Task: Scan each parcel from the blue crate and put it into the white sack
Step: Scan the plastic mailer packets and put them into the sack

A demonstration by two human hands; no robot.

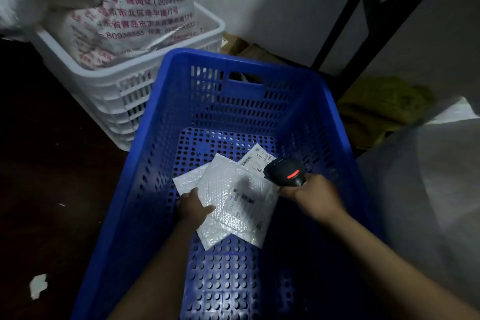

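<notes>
Top parcel: a white bubble mailer low in the blue crate, near the middle. Whether it rests on the crate floor or is slightly lifted, cannot tell. It overlaps a second mailer on its left, and a third mailer lies beyond it. The label faces up, on the parcel's right half. The parcel lies skewed, one corner pointing at the crate's far wall.

Left grip: pinches the parcel's left edge, thumb on top.
Right grip: clenched round the handle of the scanner, red lamp lit. The scanner head sits just past the parcel's far-right edge, so the label lies close, down and left of it.

Judgement: the scan needs only a small tilt of the head toward the label. The left grip is the one placed to lift.

A white sack bulks right of the crate. A printed sack stands in a white crate at far left. Which one receives the parcels, cannot tell.
</notes>
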